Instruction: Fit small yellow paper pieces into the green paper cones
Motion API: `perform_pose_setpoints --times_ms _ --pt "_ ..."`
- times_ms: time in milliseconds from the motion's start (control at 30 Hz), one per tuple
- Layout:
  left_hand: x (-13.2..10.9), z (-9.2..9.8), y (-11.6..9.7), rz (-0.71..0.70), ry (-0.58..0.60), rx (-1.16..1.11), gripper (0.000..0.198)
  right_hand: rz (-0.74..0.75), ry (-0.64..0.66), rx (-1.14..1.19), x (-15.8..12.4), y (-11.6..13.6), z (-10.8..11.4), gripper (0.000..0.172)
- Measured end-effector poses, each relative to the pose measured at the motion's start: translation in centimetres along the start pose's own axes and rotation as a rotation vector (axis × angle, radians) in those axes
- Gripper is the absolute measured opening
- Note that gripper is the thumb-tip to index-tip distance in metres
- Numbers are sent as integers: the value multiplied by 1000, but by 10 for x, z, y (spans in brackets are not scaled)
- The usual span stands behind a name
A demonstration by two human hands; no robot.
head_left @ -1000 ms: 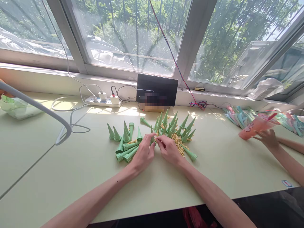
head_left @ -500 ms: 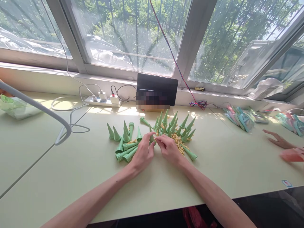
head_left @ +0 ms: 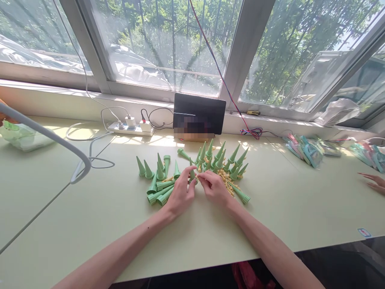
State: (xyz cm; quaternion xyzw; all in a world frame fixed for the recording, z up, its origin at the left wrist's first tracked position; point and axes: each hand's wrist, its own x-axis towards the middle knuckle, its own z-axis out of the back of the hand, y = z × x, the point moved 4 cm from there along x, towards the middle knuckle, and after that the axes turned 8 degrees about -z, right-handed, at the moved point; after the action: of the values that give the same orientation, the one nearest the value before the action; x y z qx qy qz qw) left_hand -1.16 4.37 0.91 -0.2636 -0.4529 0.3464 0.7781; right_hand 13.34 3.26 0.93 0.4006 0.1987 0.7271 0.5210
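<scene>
So both hands are working right in the middle of the pile here. The left hand has its fingers pinched round a single green cone, holding it point-up just off the surface, probably so the open base stays reachable. The right hand comes in from the other side with thumb and forefinger pressed together on something tiny, looks like one of the little yellow pieces, though it's too small to say for sure. The two hands are touching at the fingertips, which makes sense if you need both to steady small parts. Left of the hands there's a batch of green cones, some upright, some lying flat with their bases toward the near edge. Far right of the hands is a tighter cluster of standing cones with the yellow bits scattered among them. A dark tablet leans on the sill behind, a power strip sits to the far left of it, and another person's hand rests flat on the surface at the right edge.
</scene>
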Motion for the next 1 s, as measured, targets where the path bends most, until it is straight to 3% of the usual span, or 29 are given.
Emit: perform_pose_setpoints --times_ms 1000 --pt "0 -2 2 90 24 -122 42 15 -14 4 0 3 2 26"
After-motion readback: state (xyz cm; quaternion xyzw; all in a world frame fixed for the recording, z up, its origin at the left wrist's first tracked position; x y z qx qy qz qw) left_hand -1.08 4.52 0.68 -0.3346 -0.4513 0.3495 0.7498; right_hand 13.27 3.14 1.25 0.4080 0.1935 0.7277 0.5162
